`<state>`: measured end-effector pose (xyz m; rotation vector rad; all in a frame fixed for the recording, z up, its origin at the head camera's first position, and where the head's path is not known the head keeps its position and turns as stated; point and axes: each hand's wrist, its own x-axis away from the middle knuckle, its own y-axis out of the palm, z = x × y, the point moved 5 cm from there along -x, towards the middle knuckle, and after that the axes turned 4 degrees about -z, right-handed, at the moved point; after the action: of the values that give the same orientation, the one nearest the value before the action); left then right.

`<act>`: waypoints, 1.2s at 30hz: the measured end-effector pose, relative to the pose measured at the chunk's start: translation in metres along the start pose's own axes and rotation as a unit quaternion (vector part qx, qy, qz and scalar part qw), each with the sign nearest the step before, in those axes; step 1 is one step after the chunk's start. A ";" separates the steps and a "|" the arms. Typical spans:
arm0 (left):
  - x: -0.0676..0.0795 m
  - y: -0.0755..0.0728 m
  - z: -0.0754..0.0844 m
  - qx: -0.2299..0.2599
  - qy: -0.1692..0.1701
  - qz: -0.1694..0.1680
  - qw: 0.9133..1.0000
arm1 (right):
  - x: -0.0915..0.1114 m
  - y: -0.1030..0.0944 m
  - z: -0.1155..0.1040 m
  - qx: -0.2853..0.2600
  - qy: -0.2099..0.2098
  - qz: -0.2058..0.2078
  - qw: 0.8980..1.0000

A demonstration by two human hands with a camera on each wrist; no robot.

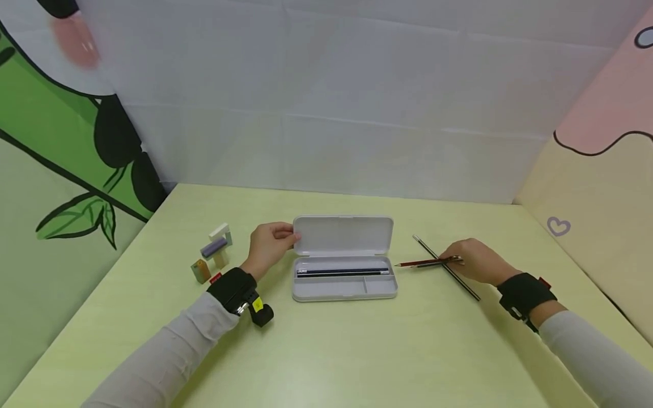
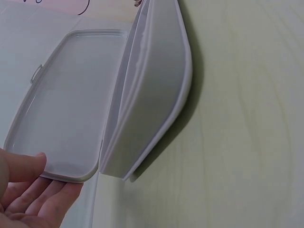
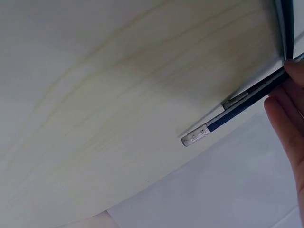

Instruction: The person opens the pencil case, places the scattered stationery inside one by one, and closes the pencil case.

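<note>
A white pencil case (image 1: pixel 302 290) stands with its lid (image 1: pixel 344 235) raised; dark pencils (image 1: pixel 342 272) lie in its long back compartment. At the lid's left side my left hand (image 1: pixel 268 246) holds the edge, thumb (image 2: pixel 28 166) on the inner face and fingers behind. To the right of the case, my right hand (image 1: pixel 474 260) pinches pencils between thumb and fingers. A reddish pencil (image 1: pixel 415 262) and a dark one point left towards the case. Crossing them at a slant is a dark pencil (image 1: pixel 466 288), whose eraser end (image 3: pixel 194 137) shows in the right wrist view.
Left of the left hand stand several small blocks, among them a purple one (image 1: pixel 213 247), a white one (image 1: pixel 219 230) and an orange-brown one (image 1: pixel 201 271). A white sheet (image 1: pixel 331 153) hangs behind the table (image 1: pixel 331 351), with painted panels at both sides.
</note>
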<state>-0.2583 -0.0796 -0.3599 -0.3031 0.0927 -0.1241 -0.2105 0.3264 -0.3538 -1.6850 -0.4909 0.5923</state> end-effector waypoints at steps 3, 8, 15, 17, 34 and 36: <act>0.000 0.000 0.000 -0.004 0.002 0.000 1.000 | 0.001 0.001 0.000 0.005 -0.004 0.006 1.000; 0.000 0.000 0.000 -0.008 0.001 -0.001 1.000 | 0.002 0.004 0.000 0.006 -0.005 0.011 1.000; -0.001 0.000 -0.001 -0.010 0.000 -0.004 1.000 | 0.003 0.005 0.000 0.009 -0.003 0.019 1.000; -0.001 0.000 -0.001 -0.008 -0.001 -0.003 1.000 | 0.003 0.004 -0.001 0.009 -0.006 0.022 1.000; -0.002 0.000 -0.003 -0.002 -0.004 -0.002 1.000 | -0.015 -0.011 -0.015 0.000 -0.022 0.015 1.000; -0.002 0.000 -0.003 -0.003 -0.005 -0.002 1.000 | -0.018 -0.012 -0.018 0.001 -0.024 0.011 1.000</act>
<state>-0.2606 -0.0803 -0.3630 -0.3097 0.0834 -0.1267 -0.2132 0.3034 -0.3373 -1.6794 -0.5064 0.6517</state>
